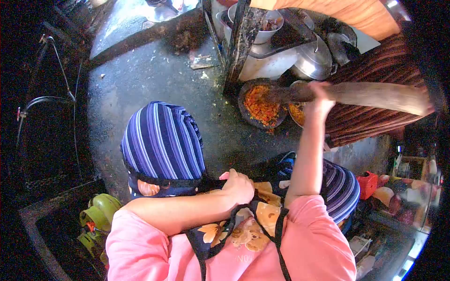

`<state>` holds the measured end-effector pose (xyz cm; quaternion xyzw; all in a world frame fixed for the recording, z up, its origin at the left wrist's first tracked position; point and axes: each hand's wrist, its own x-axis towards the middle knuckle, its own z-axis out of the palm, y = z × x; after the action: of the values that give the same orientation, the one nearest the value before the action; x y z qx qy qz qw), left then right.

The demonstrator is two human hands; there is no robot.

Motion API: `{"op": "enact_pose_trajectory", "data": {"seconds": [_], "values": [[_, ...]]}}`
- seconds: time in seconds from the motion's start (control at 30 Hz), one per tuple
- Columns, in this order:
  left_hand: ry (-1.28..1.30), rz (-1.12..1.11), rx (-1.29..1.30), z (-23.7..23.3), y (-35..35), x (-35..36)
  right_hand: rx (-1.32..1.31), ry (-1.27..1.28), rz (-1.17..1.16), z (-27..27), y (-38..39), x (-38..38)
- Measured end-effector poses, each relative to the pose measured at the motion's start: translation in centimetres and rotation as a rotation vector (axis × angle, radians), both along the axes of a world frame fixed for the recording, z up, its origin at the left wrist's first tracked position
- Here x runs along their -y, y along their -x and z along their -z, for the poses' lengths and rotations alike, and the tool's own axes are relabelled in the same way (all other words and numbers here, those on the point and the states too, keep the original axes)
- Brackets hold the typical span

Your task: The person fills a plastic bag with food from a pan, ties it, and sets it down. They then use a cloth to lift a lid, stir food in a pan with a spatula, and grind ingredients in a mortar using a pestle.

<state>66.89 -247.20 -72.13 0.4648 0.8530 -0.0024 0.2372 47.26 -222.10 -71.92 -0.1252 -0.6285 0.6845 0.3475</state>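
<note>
My right hand (321,100) is wrapped around a long wooden pestle (375,95), blurred at its far end. Its darker end reaches into a stone mortar (243,105) on the floor, which holds coarse orange-red paste (260,107) that looks like ground chili. Partly hidden behind the pestle and my wrist, a round bowl (297,83) contains more orange-yellow food. Down by my lap, my left hand (238,187) rests against the patterned apron (269,213) with its fingers curled in. Whatever may be under those fingers is hidden.
A lidded metal pot (313,58) and a white bucket (267,35) stand beyond the mortar, close to a wooden post (236,47). Brown striped cloth (375,70) hangs at right. A green gas cylinder (104,208) is at left, a red object (368,185) at right.
</note>
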Motion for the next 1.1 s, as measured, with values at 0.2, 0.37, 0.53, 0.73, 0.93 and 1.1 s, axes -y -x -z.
{"op": "enact_pose_trajectory", "data": {"seconds": [0.2,0.37,0.53,0.73,0.93,1.1], "values": [[-0.044,0.028,0.084,0.5,-0.7,0.0,-0.054,0.296,0.120,5.3,-1.0,1.6],[-0.069,0.026,0.041,-0.4,-0.1,0.0,-0.038,0.112,-0.018,-7.0,-1.8,0.3],[0.012,-0.015,0.118,-1.1,0.2,-0.7,0.066,0.113,0.082,7.0,-0.9,2.0],[-0.016,0.044,0.104,-1.0,0.0,-0.4,-0.007,0.082,-0.041,0.0,-1.2,0.5],[-0.044,0.017,0.040,-0.9,0.1,-0.6,0.130,-0.099,-0.093,-0.9,-1.0,1.2],[-0.033,0.076,0.149,-1.3,-0.1,-0.2,0.128,0.004,-0.078,5.9,-1.3,2.4]]}}
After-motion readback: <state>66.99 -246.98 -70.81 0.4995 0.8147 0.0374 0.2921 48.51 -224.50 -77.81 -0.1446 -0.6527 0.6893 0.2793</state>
